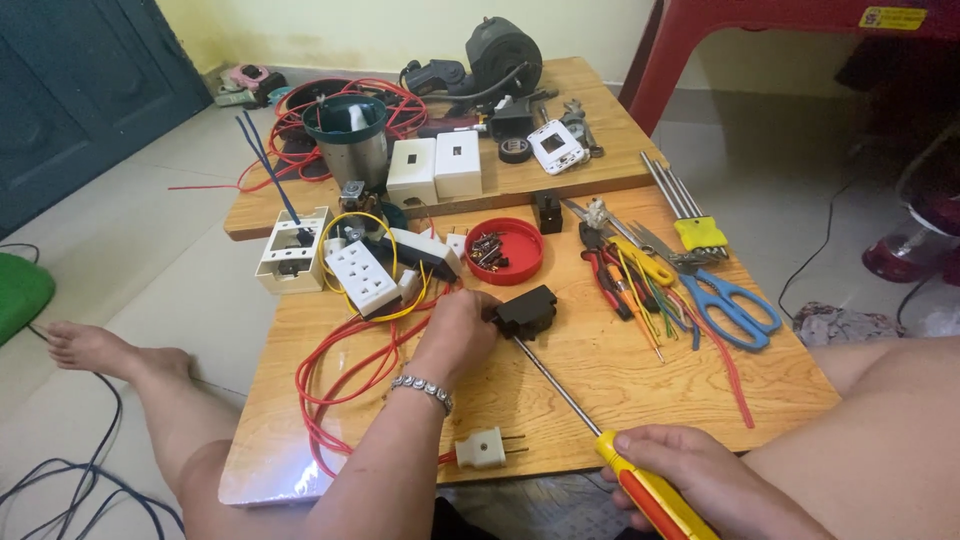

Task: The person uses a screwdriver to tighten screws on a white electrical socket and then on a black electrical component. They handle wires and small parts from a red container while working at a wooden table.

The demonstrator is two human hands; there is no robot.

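My left hand (455, 335) rests on the wooden board (620, 380) and grips a small black electrical part (527, 308) from its left side. A silver bracelet sits on that wrist. My right hand (700, 480) holds a long screwdriver (640, 488) with a yellow and red handle. Its thin metal shaft (555, 380) runs up and left, and its tip meets the black part. Red wire (345, 385) loops beside my left hand. A white two-pin plug (482, 447) lies near the board's front edge.
A red lid with screws (504, 250), a white multi-socket block (362, 277), an open white box (290, 250), pliers (603, 272), blue scissors (730, 305) and coloured wires lie on the board. Behind stand white boxes (435, 168), a metal pot (348, 135) and a black tape roll (515, 150).
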